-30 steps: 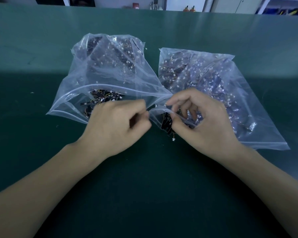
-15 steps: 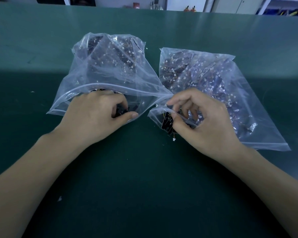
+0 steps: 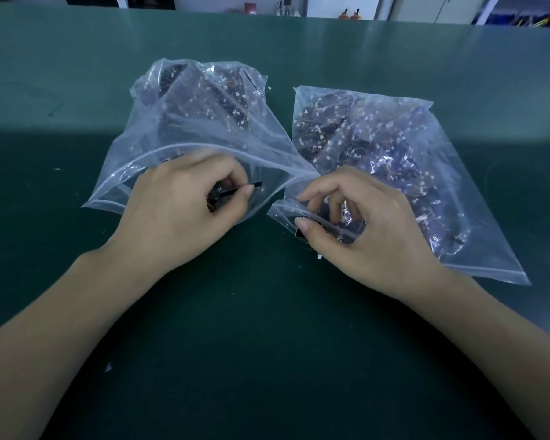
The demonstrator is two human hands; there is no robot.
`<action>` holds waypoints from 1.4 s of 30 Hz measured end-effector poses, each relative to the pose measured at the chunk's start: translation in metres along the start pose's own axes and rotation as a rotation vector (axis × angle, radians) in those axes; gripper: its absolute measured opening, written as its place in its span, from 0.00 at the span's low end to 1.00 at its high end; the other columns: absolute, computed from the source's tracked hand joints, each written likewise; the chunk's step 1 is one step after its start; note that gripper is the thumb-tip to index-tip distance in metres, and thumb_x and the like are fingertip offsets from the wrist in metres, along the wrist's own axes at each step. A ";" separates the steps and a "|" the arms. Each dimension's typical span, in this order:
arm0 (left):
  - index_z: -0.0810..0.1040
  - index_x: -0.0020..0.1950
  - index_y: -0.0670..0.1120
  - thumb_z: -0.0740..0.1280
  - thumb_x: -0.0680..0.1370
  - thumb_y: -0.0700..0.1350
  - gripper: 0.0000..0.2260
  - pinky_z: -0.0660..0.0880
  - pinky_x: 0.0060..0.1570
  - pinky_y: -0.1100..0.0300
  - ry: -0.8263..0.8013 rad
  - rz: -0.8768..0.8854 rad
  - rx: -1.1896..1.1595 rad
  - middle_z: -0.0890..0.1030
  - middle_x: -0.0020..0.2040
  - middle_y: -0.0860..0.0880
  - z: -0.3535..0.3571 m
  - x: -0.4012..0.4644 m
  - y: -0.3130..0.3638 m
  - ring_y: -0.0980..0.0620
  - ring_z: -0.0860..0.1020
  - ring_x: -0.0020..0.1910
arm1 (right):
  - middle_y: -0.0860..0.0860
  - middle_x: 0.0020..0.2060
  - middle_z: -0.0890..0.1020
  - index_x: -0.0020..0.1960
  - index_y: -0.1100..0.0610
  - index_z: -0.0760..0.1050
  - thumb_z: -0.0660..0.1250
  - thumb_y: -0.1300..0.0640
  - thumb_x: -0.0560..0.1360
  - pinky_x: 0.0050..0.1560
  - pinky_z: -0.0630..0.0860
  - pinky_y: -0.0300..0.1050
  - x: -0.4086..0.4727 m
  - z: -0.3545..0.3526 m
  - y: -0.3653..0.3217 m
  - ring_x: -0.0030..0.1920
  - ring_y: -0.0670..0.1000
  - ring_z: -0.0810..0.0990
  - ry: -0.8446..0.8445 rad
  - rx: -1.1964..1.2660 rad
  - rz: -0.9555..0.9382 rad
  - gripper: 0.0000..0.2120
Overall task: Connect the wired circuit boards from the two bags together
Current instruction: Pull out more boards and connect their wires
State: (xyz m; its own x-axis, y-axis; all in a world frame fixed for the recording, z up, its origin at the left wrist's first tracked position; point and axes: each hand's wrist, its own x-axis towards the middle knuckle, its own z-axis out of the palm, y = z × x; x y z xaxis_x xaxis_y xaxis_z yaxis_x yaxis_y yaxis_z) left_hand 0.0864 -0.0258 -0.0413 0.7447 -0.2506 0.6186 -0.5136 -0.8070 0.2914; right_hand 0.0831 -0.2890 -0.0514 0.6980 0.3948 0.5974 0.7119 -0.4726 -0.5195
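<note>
A: Nearest, what do you see?

B: Two bare forearms coming in over a dark green mat [image 3: 267, 360], with a small white scrap [image 3: 108, 367] lying on it near the left arm.

A: And the hands?

B: The left hand [image 3: 175, 214] is inside the mouth of the left bag [image 3: 185, 131], fingers curled, pinching a thin dark circuit board [image 3: 235, 192] between thumb and fingers (one end of it sticks out past the thumb tip). The right hand [image 3: 372, 230] sits at the mouth of the right bag [image 3: 394, 160], thumb pressed on another dark board [image 3: 302, 235] at the opening, the other fingers bent over the plastic rim. A tiny white connector [image 3: 319, 256] lies on the mat just below that thumb.

A: The bags themselves?

B: Clear zip bags, side by side, their near corners touching between the two hands. Both are full of dark boards with thin wires and small white plugs; the left one is puffed up, the right lies flatter.

A: Beyond them?

B: The lighter green far stretch of the table, then blurred shelves and small items along the wall.
</note>
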 end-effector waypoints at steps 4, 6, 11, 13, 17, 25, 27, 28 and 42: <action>0.84 0.48 0.46 0.72 0.83 0.45 0.05 0.72 0.34 0.58 0.034 0.156 -0.142 0.72 0.42 0.67 0.004 -0.004 0.011 0.68 0.71 0.38 | 0.48 0.47 0.83 0.60 0.55 0.83 0.76 0.54 0.80 0.45 0.77 0.42 0.001 0.000 -0.001 0.39 0.51 0.80 0.027 0.015 -0.014 0.10; 0.86 0.49 0.45 0.72 0.84 0.45 0.06 0.72 0.35 0.59 0.043 0.199 -0.175 0.76 0.45 0.62 0.007 -0.006 0.018 0.68 0.71 0.39 | 0.50 0.49 0.84 0.60 0.58 0.84 0.76 0.55 0.80 0.45 0.79 0.46 0.002 0.000 -0.001 0.41 0.52 0.82 0.029 0.045 -0.034 0.10; 0.88 0.52 0.44 0.73 0.84 0.45 0.07 0.75 0.36 0.56 0.067 0.234 -0.230 0.83 0.46 0.51 0.011 -0.007 0.021 0.59 0.76 0.39 | 0.44 0.50 0.84 0.54 0.60 0.86 0.76 0.62 0.80 0.43 0.74 0.38 0.003 0.001 0.000 0.42 0.47 0.81 0.057 0.124 -0.096 0.04; 0.89 0.54 0.43 0.74 0.84 0.45 0.06 0.77 0.37 0.53 0.083 0.239 -0.237 0.84 0.46 0.49 0.011 -0.007 0.020 0.51 0.80 0.39 | 0.48 0.48 0.85 0.53 0.61 0.86 0.76 0.63 0.80 0.43 0.73 0.37 0.003 0.001 0.000 0.41 0.51 0.81 0.065 0.142 -0.075 0.03; 0.89 0.55 0.43 0.76 0.82 0.46 0.07 0.79 0.38 0.52 0.113 0.218 -0.233 0.85 0.47 0.49 0.011 -0.007 0.023 0.50 0.82 0.40 | 0.48 0.46 0.84 0.51 0.60 0.85 0.74 0.63 0.81 0.45 0.72 0.34 0.002 0.001 -0.002 0.39 0.50 0.80 0.067 0.146 -0.043 0.01; 0.87 0.47 0.42 0.77 0.81 0.47 0.09 0.74 0.38 0.61 0.157 0.137 -0.272 0.82 0.44 0.49 0.009 -0.006 0.025 0.53 0.78 0.37 | 0.44 0.47 0.83 0.53 0.57 0.83 0.73 0.59 0.81 0.46 0.71 0.32 0.002 0.001 -0.005 0.40 0.47 0.79 0.054 0.172 -0.026 0.02; 0.88 0.47 0.42 0.77 0.81 0.47 0.09 0.73 0.38 0.61 0.153 0.143 -0.286 0.82 0.44 0.49 0.010 -0.006 0.025 0.53 0.78 0.38 | 0.44 0.47 0.83 0.52 0.57 0.83 0.74 0.60 0.81 0.46 0.71 0.32 0.002 0.001 -0.005 0.39 0.47 0.78 0.050 0.167 -0.020 0.01; 0.88 0.47 0.42 0.77 0.81 0.47 0.09 0.74 0.38 0.61 0.152 0.146 -0.288 0.82 0.43 0.50 0.010 -0.006 0.025 0.53 0.78 0.38 | 0.44 0.47 0.83 0.52 0.57 0.83 0.74 0.60 0.80 0.46 0.71 0.32 0.002 0.001 -0.004 0.39 0.47 0.78 0.050 0.163 -0.016 0.01; 0.86 0.45 0.42 0.79 0.79 0.49 0.11 0.73 0.37 0.60 0.136 0.131 -0.314 0.81 0.42 0.51 0.011 -0.007 0.027 0.51 0.78 0.36 | 0.47 0.45 0.83 0.50 0.58 0.82 0.75 0.62 0.80 0.45 0.70 0.34 0.002 0.002 -0.004 0.38 0.49 0.77 0.043 0.143 0.000 0.02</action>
State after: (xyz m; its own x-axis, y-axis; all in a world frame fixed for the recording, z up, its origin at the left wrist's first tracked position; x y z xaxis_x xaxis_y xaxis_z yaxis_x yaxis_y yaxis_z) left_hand 0.0718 -0.0513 -0.0456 0.6112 -0.2510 0.7506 -0.7227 -0.5637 0.4000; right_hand 0.0817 -0.2847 -0.0500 0.6961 0.3591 0.6217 0.7180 -0.3541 -0.5993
